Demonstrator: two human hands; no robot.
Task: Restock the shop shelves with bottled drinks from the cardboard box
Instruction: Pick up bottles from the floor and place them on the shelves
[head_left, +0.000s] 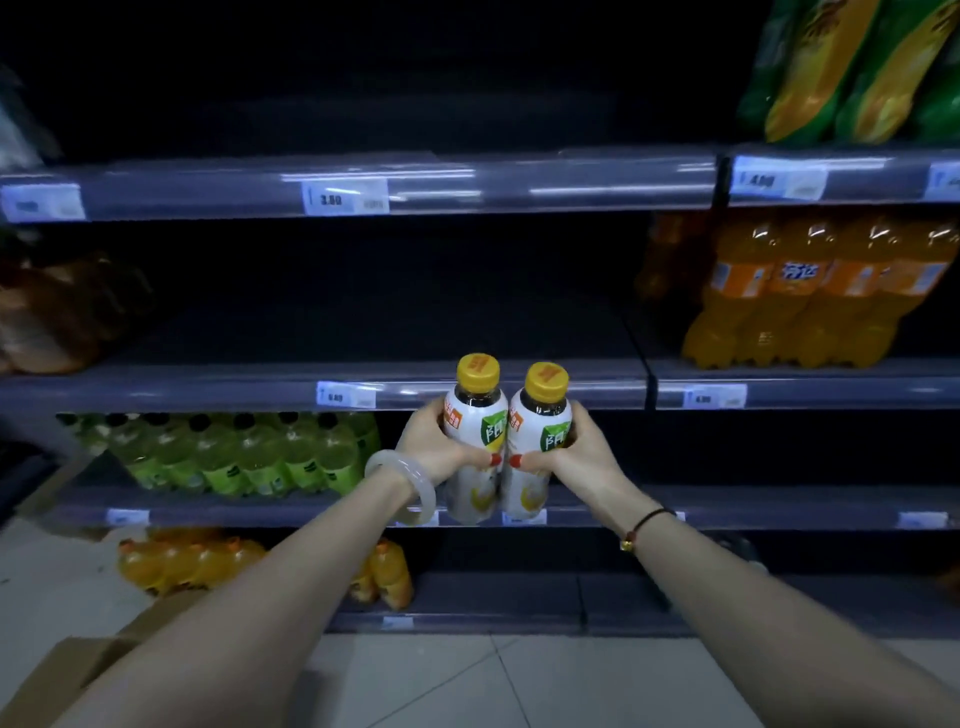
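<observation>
Bottles (477, 421) upright, touching, in left hand (434, 451), right hand (574, 451).

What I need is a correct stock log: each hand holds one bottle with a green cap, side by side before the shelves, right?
Not quite: the caps are yellow, not green, as the head view shows. The left hand holds one bottle and the right hand the other bottle, side by side before the shelves.

Shop aisle indicated: tiered shelves (519, 188) fronted with price tags (345, 197) above fingers (427, 419); green bottled drinks (234, 457) stocked in rows left of fingers, orange soda bottles (810, 291) ranked upper right of them.
</observation>
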